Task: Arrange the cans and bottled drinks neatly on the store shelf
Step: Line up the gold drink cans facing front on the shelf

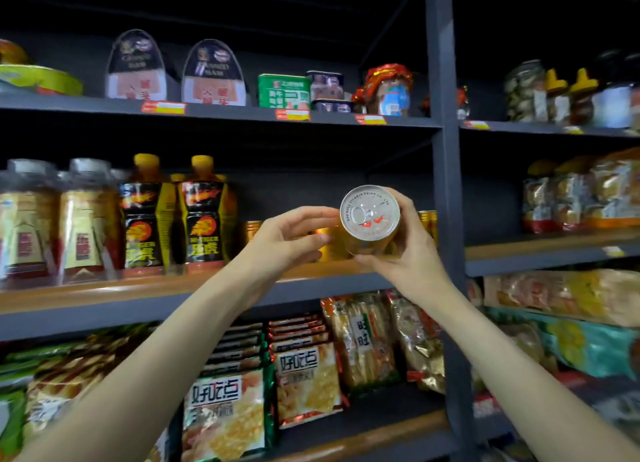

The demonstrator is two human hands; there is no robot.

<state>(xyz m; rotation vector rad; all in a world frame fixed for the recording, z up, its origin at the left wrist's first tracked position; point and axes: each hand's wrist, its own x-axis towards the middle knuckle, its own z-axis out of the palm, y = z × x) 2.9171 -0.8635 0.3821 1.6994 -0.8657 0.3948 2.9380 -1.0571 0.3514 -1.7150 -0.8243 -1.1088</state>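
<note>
My right hand [407,253] grips a gold drink can [370,217], tilted so its silver pull-tab lid faces me, in front of the middle shelf [104,293]. My left hand [287,239] hovers just left of the can with fingers spread, holding nothing. Behind the hands, more gold cans [427,224] stand on the shelf, partly hidden. Further left stand two orange-capped bottles with black labels [204,215] and larger clear-capped bottles [83,219].
A dark steel upright [446,184] divides the shelving just right of the can. The top shelf carries tinned ham and jars [391,90]. The lower shelf holds snack bags [304,382]. Bagged goods [571,198] fill the right bay.
</note>
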